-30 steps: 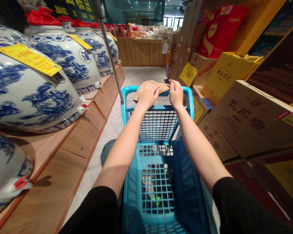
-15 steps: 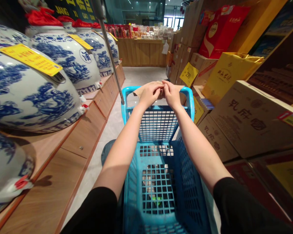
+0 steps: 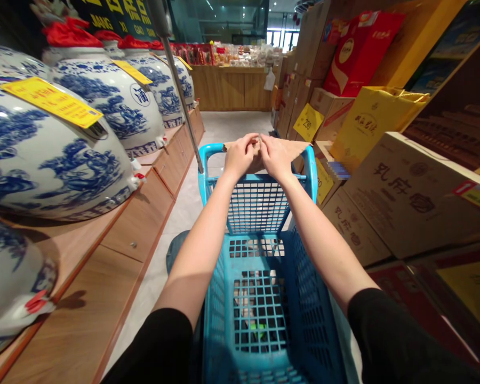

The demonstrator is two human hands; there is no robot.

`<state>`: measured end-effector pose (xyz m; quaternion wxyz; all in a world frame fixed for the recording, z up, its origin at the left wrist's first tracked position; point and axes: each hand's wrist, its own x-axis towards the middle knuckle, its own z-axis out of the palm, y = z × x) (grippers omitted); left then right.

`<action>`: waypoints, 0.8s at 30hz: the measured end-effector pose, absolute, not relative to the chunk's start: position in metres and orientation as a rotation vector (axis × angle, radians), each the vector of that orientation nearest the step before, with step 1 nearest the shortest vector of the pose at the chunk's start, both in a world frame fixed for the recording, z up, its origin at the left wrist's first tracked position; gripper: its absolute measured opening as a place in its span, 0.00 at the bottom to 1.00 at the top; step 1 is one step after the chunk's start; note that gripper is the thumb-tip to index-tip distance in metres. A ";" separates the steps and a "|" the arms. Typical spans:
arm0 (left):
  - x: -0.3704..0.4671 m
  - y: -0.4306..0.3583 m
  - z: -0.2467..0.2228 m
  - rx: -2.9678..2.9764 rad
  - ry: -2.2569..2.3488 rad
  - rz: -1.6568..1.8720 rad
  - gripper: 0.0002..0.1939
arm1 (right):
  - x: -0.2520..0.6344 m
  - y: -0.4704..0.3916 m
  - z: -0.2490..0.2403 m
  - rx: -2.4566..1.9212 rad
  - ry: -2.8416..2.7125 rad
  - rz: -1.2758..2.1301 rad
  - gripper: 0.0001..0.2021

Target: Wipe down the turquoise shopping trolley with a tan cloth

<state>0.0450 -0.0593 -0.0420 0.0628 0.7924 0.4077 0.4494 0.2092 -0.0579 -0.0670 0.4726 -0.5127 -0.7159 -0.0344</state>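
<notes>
Both arms reach out over a blue plastic basket (image 3: 260,245) with a looped frame at its far end. My left hand (image 3: 240,154) and my right hand (image 3: 275,156) meet near that far rim, fingers bent and pinching a piece of brown cardboard (image 3: 294,151) between them. The cardboard spreads out to the right behind my right hand, over the blue frame. Its edge has a torn look. Through the grid floor of the basket, a small green thing (image 3: 258,328) shows.
Large blue-and-white jars (image 3: 108,101) with red cloth tops line a wooden cabinet (image 3: 132,229) on the left. A metal pole (image 3: 182,96) slants beside the frame. Stacked cartons (image 3: 424,197) and a yellow bag (image 3: 376,120) stand right; a counter (image 3: 232,88) is ahead.
My hands have shifted slightly left, with the fingertips closer in. More of the cardboard now shows to the right of my right hand.
</notes>
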 end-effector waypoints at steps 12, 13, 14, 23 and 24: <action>0.039 -0.059 -0.041 2.362 1.519 1.376 0.18 | 0.209 -0.067 -0.062 -1.482 -1.834 -0.114 0.25; 0.038 -0.059 -0.040 2.348 1.518 1.427 0.19 | 0.210 -0.067 -0.061 -1.497 -1.818 -0.119 0.24; 0.038 -0.059 -0.040 2.335 1.514 1.474 0.19 | 0.211 -0.067 -0.060 -1.514 -1.798 -0.127 0.24; 0.032 -0.052 -0.045 2.181 1.597 1.634 0.15 | 0.185 -0.077 -0.061 -1.438 -1.841 -0.214 0.21; 0.031 -0.050 -0.046 2.170 1.612 1.636 0.14 | 0.186 -0.078 -0.059 -1.436 -1.844 -0.209 0.21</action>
